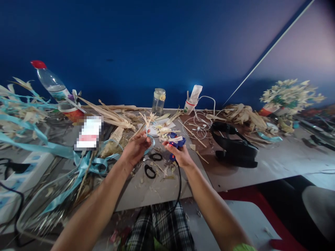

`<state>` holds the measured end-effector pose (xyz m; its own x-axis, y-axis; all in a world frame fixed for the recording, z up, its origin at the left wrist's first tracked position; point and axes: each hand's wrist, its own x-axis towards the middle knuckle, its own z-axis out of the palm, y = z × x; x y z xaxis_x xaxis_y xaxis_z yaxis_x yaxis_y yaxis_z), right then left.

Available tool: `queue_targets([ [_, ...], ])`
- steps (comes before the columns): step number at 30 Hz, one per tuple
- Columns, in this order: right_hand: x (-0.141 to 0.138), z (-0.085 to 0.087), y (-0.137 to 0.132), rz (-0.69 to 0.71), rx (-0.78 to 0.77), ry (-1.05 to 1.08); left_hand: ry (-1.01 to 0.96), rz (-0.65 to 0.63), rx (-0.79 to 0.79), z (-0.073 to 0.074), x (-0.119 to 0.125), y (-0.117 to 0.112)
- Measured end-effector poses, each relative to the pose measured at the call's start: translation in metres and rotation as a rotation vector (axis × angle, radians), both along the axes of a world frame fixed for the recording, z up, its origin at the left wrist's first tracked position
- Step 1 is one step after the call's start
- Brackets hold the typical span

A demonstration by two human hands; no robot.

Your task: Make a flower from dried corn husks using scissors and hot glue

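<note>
My left hand (137, 146) pinches a small flower of dried husk strips (148, 121) by its base, petals pointing up. A light-blue ribbon loop (151, 142) hangs beside those fingers. In my right hand (181, 155) is a blue glue gun (179, 140) with a small red light and a black cord (179, 184) running down toward my lap. Pale husk strips (167, 132) lie over or just behind the gun; whether my right fingers touch them I cannot tell. Black-handled scissors (150, 170) rest on the table below and between both hands.
Husk pieces (112, 116), a lidded clear jar (158, 101) and a cup with white paper (191, 104) stand behind. Left are a phone (89, 133), ribbons (52, 148), a bottle (51, 80) and a power strip (28, 174). A black headset (234, 146) and husk flowers (290, 92) are right.
</note>
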<state>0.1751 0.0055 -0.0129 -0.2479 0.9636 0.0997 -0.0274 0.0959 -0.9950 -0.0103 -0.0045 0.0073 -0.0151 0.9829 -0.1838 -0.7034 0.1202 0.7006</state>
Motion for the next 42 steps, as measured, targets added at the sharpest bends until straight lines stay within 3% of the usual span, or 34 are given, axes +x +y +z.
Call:
queue_targets([
  [3, 0.006, -0.002, 0.004, -0.048, 0.074, -0.079, 0.003, 0.04, -0.026, -0.003, -0.002, 0.002],
  [8, 0.02, 0.003, 0.011, -0.247, 0.3, -0.569, 0.028, 0.046, -0.012, -0.007, -0.004, 0.003],
  [12, 0.027, 0.0, 0.014, -0.362, 0.28, -0.898, 0.035, 0.066, -0.03, -0.003, -0.002, 0.002],
  [20, 0.027, -0.002, 0.011, -0.221, 0.242, -1.081, 0.019, 0.035, 0.031, -0.003, -0.003, 0.0],
  [23, 0.031, 0.003, 0.007, -0.148, 0.234, -1.04, 0.01, 0.033, 0.051, -0.002, -0.003, 0.0],
  [25, 0.032, 0.008, 0.005, -0.179, 0.241, -0.959, 0.006, 0.032, 0.071, -0.001, -0.002, -0.001],
  [28, 0.027, 0.018, 0.005, -0.214, 0.22, -0.664, 0.012, 0.006, 0.126, 0.001, 0.0, -0.002],
  [34, -0.013, 0.049, 0.014, 0.157, -0.125, -0.018, 0.024, -0.118, 0.225, 0.003, 0.002, -0.007],
  [38, -0.03, 0.06, 0.02, 0.249, -0.204, 0.098, 0.052, -0.182, 0.224, 0.0, 0.002, -0.008],
  [42, -0.028, 0.057, 0.023, 0.227, -0.21, 0.112, 0.053, -0.248, 0.233, -0.005, 0.006, -0.008],
])
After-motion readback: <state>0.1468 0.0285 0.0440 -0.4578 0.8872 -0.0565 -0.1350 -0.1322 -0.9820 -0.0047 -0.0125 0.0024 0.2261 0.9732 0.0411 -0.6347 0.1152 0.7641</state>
